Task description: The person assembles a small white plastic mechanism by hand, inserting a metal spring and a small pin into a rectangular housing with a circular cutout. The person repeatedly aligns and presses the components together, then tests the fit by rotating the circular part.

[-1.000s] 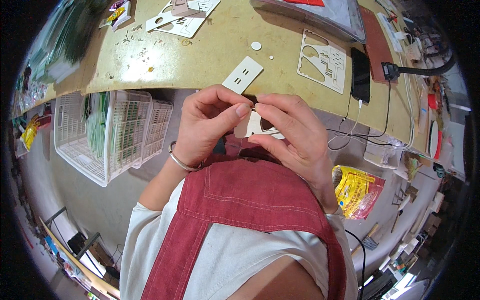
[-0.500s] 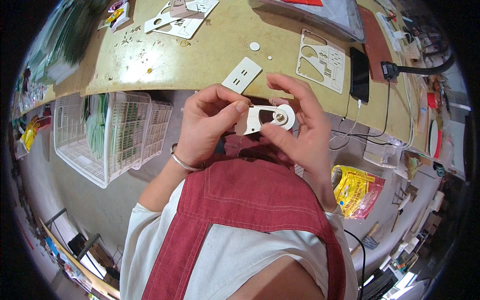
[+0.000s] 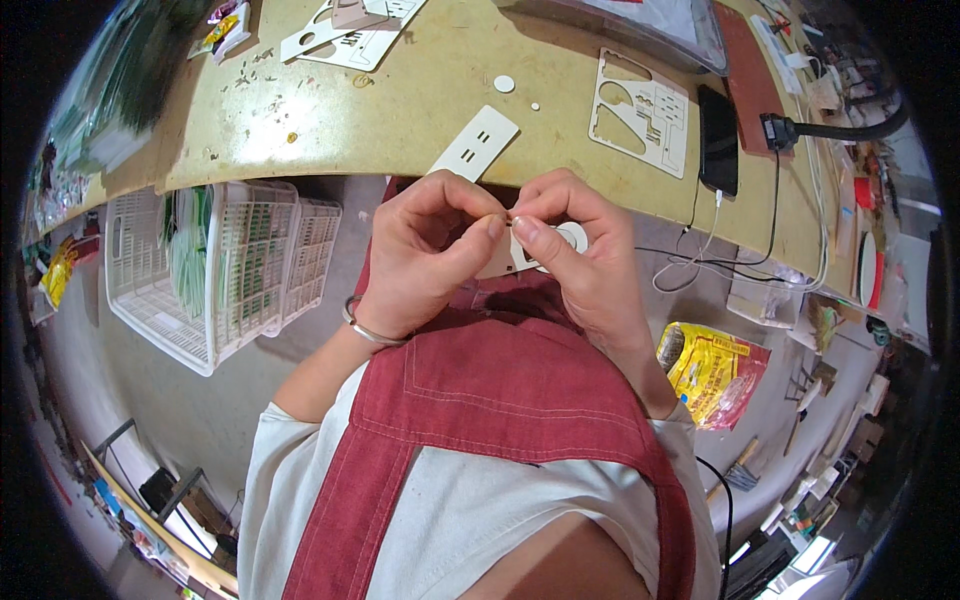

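Just past the table's near edge, both my hands pinch a small white flat cut-out piece [image 3: 497, 266] with a round disc [image 3: 572, 237] at its right end. My left hand [image 3: 432, 245] has thumb and forefinger closed at the piece's upper left edge. The thumb and forefinger of my right hand [image 3: 583, 240] close on the same edge, fingertips almost meeting the left ones. My fingers cover much of the piece. Beyond them, a white slotted strip [image 3: 475, 146] lies at the table edge. A small white disc [image 3: 504, 84] rests farther back.
A cut-out sheet [image 3: 640, 115] lies right of centre beside a black phone [image 3: 717, 140] on a cable. More cut-out sheets [image 3: 375, 45] are at the far left of the table [image 3: 330, 120]. White plastic crates [image 3: 212, 280] stand on the floor at left, a yellow bag [image 3: 708, 375] at right.
My right hand has gone from spread around the disc to pinching the piece's upper edge, beside my left fingertips. The left hand keeps its pinch.
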The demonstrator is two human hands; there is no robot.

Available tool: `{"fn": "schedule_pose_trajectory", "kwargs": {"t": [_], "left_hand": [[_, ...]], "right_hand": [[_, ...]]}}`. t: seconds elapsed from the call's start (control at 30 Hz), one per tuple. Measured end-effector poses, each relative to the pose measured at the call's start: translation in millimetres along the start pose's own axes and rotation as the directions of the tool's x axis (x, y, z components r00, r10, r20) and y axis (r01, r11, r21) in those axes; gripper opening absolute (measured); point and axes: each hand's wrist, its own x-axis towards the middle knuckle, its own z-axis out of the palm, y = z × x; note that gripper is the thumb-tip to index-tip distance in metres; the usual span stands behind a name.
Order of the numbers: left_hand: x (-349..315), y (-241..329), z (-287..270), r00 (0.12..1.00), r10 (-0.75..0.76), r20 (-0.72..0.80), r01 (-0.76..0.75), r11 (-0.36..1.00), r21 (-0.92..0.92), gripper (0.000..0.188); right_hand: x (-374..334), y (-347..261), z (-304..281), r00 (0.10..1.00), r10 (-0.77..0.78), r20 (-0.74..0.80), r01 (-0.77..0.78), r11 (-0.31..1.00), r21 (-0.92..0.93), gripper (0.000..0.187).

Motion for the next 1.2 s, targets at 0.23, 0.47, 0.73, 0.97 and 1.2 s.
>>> {"fn": "schedule_pose_trajectory", "kwargs": {"t": [0.23, 0.47, 0.73, 0.97, 1.2], "left_hand": [[2, 0, 4, 0.99, -0.136, -0.033, 0.133, 0.988, -0.084, 0.011], [15, -13, -13, 0.925, -0.379, 0.026, 0.366, 0.872, -0.324, 0.011], [26, -12, -3, 0.856, -0.516, 0.035, 0.451, 0.71, -0.541, 0.02], [17, 0, -36, 0.917, -0.4, 0.004, 0.343, 0.781, -0.522, 0.024], [-11, 4, -57, 0.949, -0.314, -0.04, 0.237, 0.789, -0.568, 0.02]], "right_hand": [[0, 2, 0, 1.0, 0.011, -0.017, -0.012, 0.998, -0.056, 0.008], [7, -26, -6, 0.977, 0.21, 0.039, -0.213, 0.953, 0.217, 0.041], [20, 12, -21, 0.973, 0.194, 0.128, -0.232, 0.842, 0.488, 0.05], [0, 11, -68, 0.998, 0.034, 0.043, -0.041, 0.986, 0.162, 0.055], [-37, 54, -64, 0.955, 0.17, 0.243, -0.089, 0.946, -0.311, 0.023]]}}
